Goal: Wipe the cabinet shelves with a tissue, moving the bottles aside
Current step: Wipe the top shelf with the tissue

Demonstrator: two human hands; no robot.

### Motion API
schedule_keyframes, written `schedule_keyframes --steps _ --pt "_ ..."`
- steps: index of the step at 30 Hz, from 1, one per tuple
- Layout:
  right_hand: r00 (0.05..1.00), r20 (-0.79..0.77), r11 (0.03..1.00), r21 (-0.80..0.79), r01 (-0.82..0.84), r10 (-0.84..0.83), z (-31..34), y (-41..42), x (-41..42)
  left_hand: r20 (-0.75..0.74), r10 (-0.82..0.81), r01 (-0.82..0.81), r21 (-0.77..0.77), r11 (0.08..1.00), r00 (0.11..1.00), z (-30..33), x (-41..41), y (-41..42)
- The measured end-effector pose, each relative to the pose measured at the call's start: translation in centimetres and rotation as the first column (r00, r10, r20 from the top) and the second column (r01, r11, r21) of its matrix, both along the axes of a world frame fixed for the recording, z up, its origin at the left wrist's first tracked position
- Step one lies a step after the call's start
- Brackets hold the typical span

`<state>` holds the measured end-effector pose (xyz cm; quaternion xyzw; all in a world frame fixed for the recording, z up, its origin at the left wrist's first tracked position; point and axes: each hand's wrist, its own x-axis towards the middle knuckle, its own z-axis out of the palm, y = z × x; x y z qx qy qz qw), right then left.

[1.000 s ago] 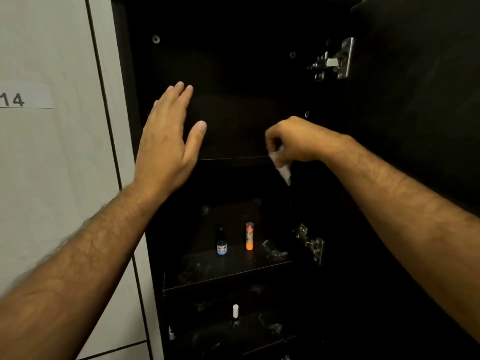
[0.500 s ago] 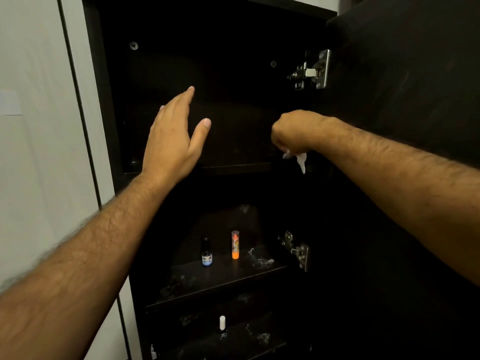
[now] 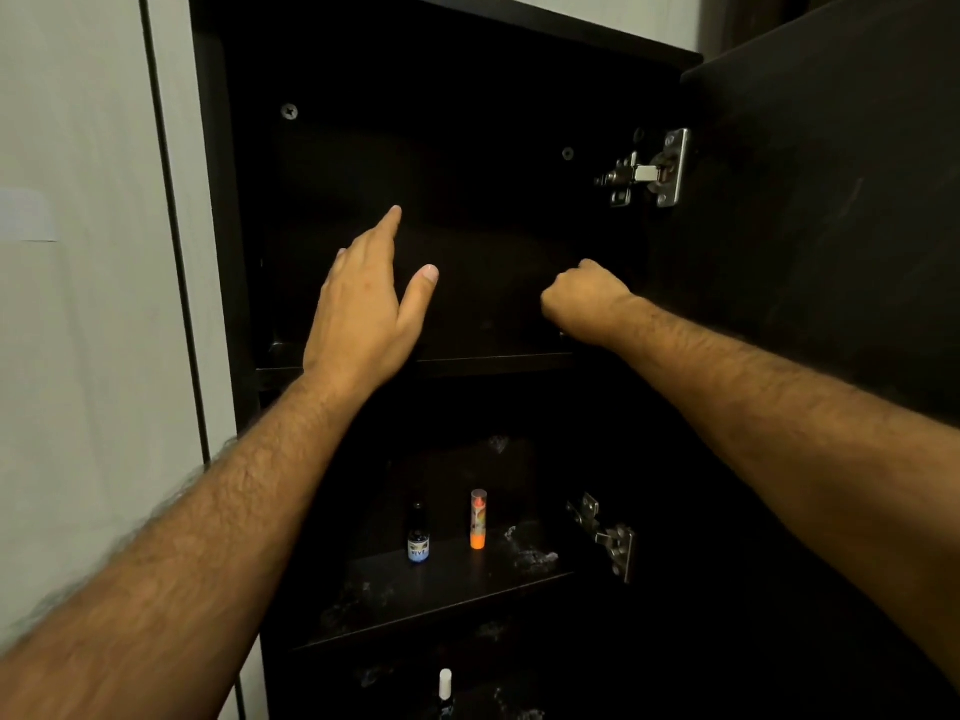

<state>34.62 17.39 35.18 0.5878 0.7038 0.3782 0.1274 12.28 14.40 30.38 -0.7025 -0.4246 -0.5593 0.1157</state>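
Observation:
The dark cabinet stands open. My right hand (image 3: 582, 298) is curled into a fist just above the upper shelf (image 3: 493, 362), near its right end; the tissue seen in it earlier is hidden under the fingers. My left hand (image 3: 363, 314) is held flat with straight fingers in front of the upper compartment, touching nothing I can see. On the middle shelf (image 3: 415, 610) stand a small dark bottle with a blue label (image 3: 418, 535) and an orange tube (image 3: 478, 519). A white-capped bottle (image 3: 445, 685) stands on the shelf below.
The open cabinet door (image 3: 831, 200) hangs at the right on two metal hinges, an upper hinge (image 3: 649, 171) and a lower hinge (image 3: 608, 535). A pale wall panel (image 3: 78, 304) borders the cabinet on the left. Whitish smudges mark the middle shelf.
My right hand has moved further into the upper compartment, and the tissue's white end no longer shows below the fist. My left hand stays raised and flat. The view has shifted.

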Motion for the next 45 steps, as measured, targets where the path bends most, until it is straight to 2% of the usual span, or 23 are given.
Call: schedule_keyframes --steps 6,17,20,23,28,33,36,39,41,45 --pt "0.997 0.018 0.991 -0.112 0.074 -0.073 0.7 -0.4 -0.7 0.002 0.020 -0.020 -0.015 1.000 1.000 -0.1 -0.1 0.2" --pt "0.953 -0.281 0.991 -0.101 0.090 -0.115 0.5 -5.2 -1.6 -0.002 0.013 -0.013 -0.011 1.000 1.000 -0.2 -0.2 -0.3" --pt "0.909 -0.414 0.998 -0.068 0.016 -0.043 0.6 -7.3 -1.1 0.009 -0.020 0.020 0.021 1.000 1.000 -0.2 -0.2 -0.8" --pt "0.817 -0.563 0.993 0.074 -0.097 0.122 0.2 -8.4 -0.5 0.023 -0.059 0.058 0.065 0.996 0.998 -0.5 -0.3 -1.6" --pt "0.740 -0.650 0.982 0.170 -0.082 0.174 -3.3 -8.2 -0.6 0.024 -0.088 0.084 0.114 0.990 0.996 -1.8 -0.8 -3.4" --pt "0.500 -0.794 0.935 0.333 -0.120 0.347 -4.7 -7.5 -1.2 0.004 -0.076 0.075 0.124 0.989 0.997 -3.1 -1.8 -4.8" --pt "0.458 -0.774 0.887 0.453 -0.084 0.438 -6.4 -7.7 -1.8 -0.020 -0.054 0.056 0.098 0.994 0.998 -4.3 -2.3 -5.7" --pt "0.406 -0.790 0.877 0.477 -0.061 0.459 -8.8 -8.2 -2.5 -0.032 -0.041 0.042 0.063 0.997 0.999 -6.0 -2.7 -6.5" --pt "0.291 -0.835 0.882 0.463 -0.088 0.467 -10.3 -8.6 -3.2 -0.032 -0.040 0.041 0.047 0.998 0.999 -7.4 -2.9 -7.0" --pt "-0.016 -0.924 0.901 0.377 -0.215 0.383 -14.5 -9.4 -5.2 -0.006 -0.045 0.045 0.034 0.998 0.999 -10.8 -3.2 -8.1"
